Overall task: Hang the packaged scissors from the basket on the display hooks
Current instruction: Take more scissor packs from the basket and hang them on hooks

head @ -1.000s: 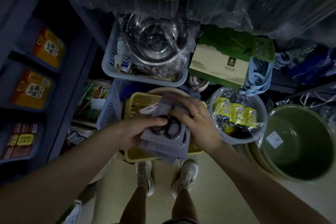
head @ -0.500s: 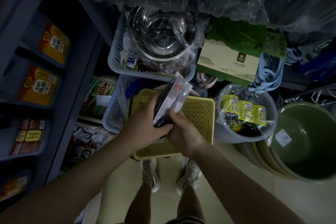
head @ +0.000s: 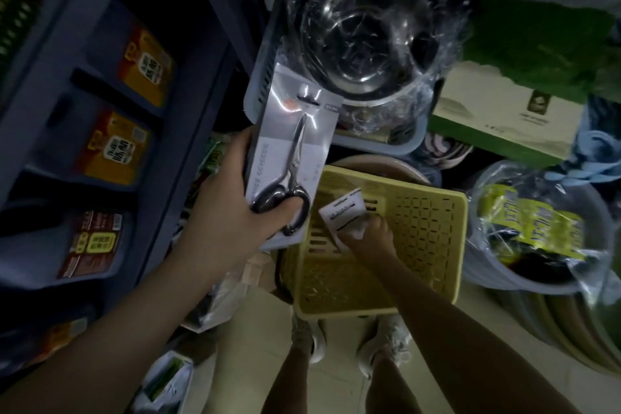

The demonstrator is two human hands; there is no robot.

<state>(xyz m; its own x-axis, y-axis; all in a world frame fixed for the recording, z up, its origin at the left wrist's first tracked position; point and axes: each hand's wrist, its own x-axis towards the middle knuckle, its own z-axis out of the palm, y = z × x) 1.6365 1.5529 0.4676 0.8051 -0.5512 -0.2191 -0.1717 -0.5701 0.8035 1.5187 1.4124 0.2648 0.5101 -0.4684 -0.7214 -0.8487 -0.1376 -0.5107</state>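
Note:
My left hand [head: 235,198] grips a packaged pair of scissors [head: 289,158], a grey card under clear plastic with black handles at the bottom and the hang slot at the top, held upright and face-on over the left edge of the yellow basket [head: 433,245]. My right hand [head: 373,235] reaches down into the basket and pinches a small white package [head: 342,213] with dark print. No display hooks are visible.
Blue shelving [head: 188,104] with orange and red packets fills the left. A pale blue crate [head: 265,77] with wrapped steel bowls sits behind the basket. A green-and-cream box [head: 504,118] and a wrapped tub with yellow labels [head: 531,225] lie right. My feet [head: 353,346] stand on tiled floor.
My left hand has taken the scissors pack alone, turned it face-on and lifted it left. My right hand has let go of it and dropped into the basket onto a white package.

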